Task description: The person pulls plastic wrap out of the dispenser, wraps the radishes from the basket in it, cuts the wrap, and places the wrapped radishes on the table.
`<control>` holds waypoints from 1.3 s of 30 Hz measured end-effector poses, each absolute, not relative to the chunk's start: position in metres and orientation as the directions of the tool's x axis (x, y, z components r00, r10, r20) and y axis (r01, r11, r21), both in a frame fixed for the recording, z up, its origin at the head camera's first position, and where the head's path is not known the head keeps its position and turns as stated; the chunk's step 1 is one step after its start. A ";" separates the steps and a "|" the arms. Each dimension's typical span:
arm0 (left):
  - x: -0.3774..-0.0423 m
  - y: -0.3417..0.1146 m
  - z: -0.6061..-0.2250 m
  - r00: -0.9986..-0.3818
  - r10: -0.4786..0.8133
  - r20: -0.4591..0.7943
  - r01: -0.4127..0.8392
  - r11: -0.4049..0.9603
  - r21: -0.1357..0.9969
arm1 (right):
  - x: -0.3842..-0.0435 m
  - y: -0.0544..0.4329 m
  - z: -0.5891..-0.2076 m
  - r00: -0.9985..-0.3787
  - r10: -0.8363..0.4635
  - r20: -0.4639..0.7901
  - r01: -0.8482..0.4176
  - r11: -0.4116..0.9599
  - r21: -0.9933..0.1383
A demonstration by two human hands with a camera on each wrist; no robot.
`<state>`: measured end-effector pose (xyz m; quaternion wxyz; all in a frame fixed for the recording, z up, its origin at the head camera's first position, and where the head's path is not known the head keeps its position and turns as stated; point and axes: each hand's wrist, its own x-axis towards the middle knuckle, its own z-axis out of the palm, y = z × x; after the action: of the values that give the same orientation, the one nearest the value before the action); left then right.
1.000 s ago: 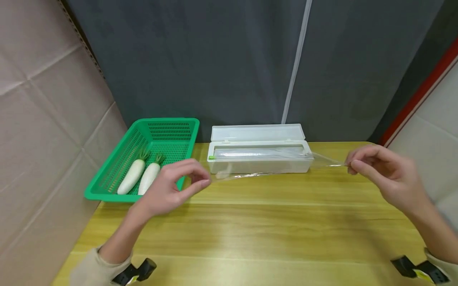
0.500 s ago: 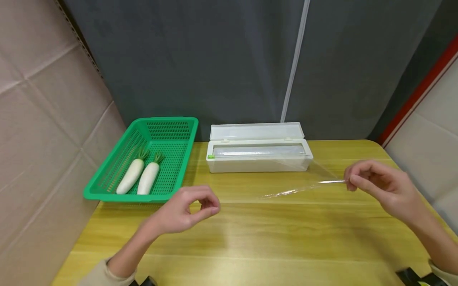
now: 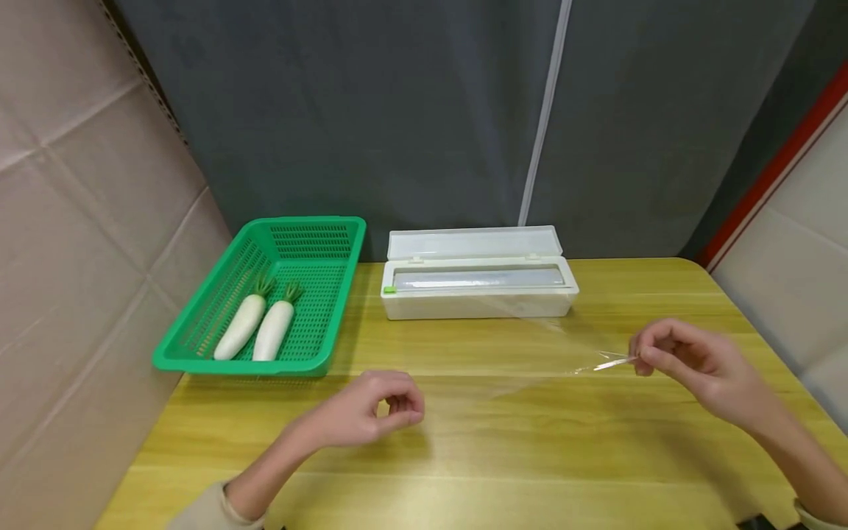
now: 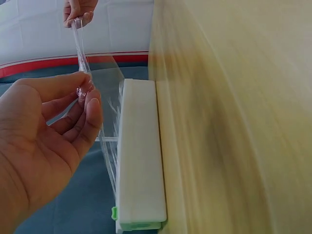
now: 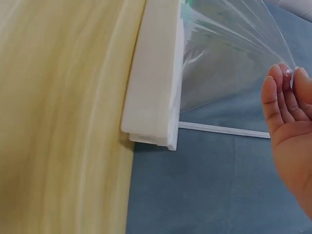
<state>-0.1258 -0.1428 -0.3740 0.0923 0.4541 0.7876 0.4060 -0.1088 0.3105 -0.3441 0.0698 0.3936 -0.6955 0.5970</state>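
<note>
Clear cling film (image 3: 612, 363) stretches between both hands, above the table, and runs back to a white dispenser box (image 3: 480, 306) with its lid raised. My left hand (image 3: 374, 412) pinches one corner of the film between thumb and fingers; the left wrist view shows the gathered film (image 4: 82, 51) there. At the other corner my right hand (image 3: 695, 372) pinches the film between thumb and fingertips. In the right wrist view the sheet of film (image 5: 229, 63) fans out from the box (image 5: 153, 73). A roll of film (image 3: 478, 278) shows inside the box.
To the left stands a green basket (image 3: 331, 324) holding two white radishes (image 3: 274, 330) with short green tops. The wooden table (image 3: 503, 471) ends at a dark grey panel (image 3: 371, 118) behind. A green slider (image 3: 389, 290) sits at the box's left end.
Both hands have moved toward the front of the table, drawing more film out of the box. The left hand has also shifted to the right. The box and basket stay put.
</note>
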 end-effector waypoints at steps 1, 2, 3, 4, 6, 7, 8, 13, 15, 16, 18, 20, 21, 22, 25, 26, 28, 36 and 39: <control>-0.126 -0.143 -0.376 -0.577 0.791 0.206 0.631 0.271 0.727 | -0.108 0.311 -0.347 -0.677 -0.479 0.558 -0.627 -0.022 -0.779; -0.125 -0.143 -0.378 -0.584 0.790 0.188 0.623 0.287 0.728 | -0.108 0.311 -0.351 -0.676 -0.494 0.547 -0.620 -0.020 -0.784; -0.125 -0.143 -0.380 -0.591 0.788 0.171 0.616 0.305 0.726 | -0.107 0.312 -0.354 -0.676 -0.506 0.536 -0.615 -0.014 -0.789; -0.124 -0.143 -0.382 -0.597 0.787 0.156 0.612 0.321 0.723 | -0.106 0.312 -0.357 -0.672 -0.521 0.526 -0.611 -0.010 -0.791; -0.123 -0.144 -0.386 -0.608 0.783 0.126 0.600 0.350 0.720 | -0.104 0.313 -0.364 -0.679 -0.551 0.485 -0.595 0.025 -0.803; -0.123 -0.144 -0.387 -0.612 0.782 0.115 0.598 0.363 0.714 | -0.103 0.313 -0.366 -0.683 -0.566 0.461 -0.588 0.053 -0.807; -0.122 -0.145 -0.389 -0.615 0.781 0.107 0.600 0.376 0.706 | -0.102 0.313 -0.369 -0.688 -0.578 0.439 -0.585 0.083 -0.807; -0.120 -0.147 -0.395 -0.635 0.770 0.065 0.582 0.421 0.696 | -0.096 0.313 -0.384 -0.695 -0.636 0.335 -0.566 0.197 -0.800; -0.119 -0.149 -0.397 -0.643 0.764 0.047 0.570 0.437 0.696 | -0.095 0.311 -0.391 -0.692 -0.653 0.307 -0.558 0.215 -0.801; -0.119 -0.149 -0.398 -0.645 0.763 0.041 0.569 0.444 0.693 | -0.095 0.310 -0.395 -0.696 -0.656 0.291 -0.553 0.232 -0.800; -0.118 -0.151 -0.400 -0.652 0.758 0.027 0.565 0.461 0.684 | -0.095 0.308 -0.402 -0.698 -0.665 0.266 -0.557 0.272 -0.784; -0.118 -0.151 -0.401 -0.653 0.757 0.019 0.571 0.476 0.668 | -0.095 0.306 -0.407 -0.707 -0.665 0.242 -0.560 0.317 -0.765; -0.118 -0.151 -0.402 -0.654 0.756 0.015 0.574 0.483 0.661 | -0.096 0.305 -0.409 -0.707 -0.667 0.237 -0.568 0.335 -0.752; -0.118 -0.151 -0.402 -0.655 0.756 0.011 0.577 0.490 0.653 | -0.096 0.304 -0.412 -0.707 -0.667 0.234 -0.574 0.350 -0.740; -0.119 -0.150 -0.404 -0.662 0.750 -0.008 0.576 0.515 0.634 | -0.097 0.302 -0.417 -0.704 -0.669 0.239 -0.595 0.371 -0.712; -0.119 -0.150 -0.405 -0.663 0.749 -0.008 0.581 0.520 0.626 | -0.098 0.301 -0.418 -0.705 -0.668 0.240 -0.598 0.377 -0.707; -0.120 -0.149 -0.406 -0.670 0.742 -0.013 0.581 0.535 0.613 | -0.099 0.299 -0.420 -0.706 -0.666 0.239 -0.603 0.390 -0.696; -0.125 -0.149 -0.413 -0.692 0.722 -0.008 0.587 0.568 0.577 | -0.106 0.289 -0.423 -0.724 -0.659 0.205 -0.598 0.450 -0.663; -0.127 -0.149 -0.414 -0.701 0.713 -0.011 0.579 0.577 0.576 | -0.109 0.287 -0.424 -0.728 -0.660 0.185 -0.589 0.464 -0.662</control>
<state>-0.1272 -0.1488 -0.4143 0.1217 0.3673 0.8796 0.2767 -0.1085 0.2871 -0.4236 -0.0485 0.3656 -0.8541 0.3668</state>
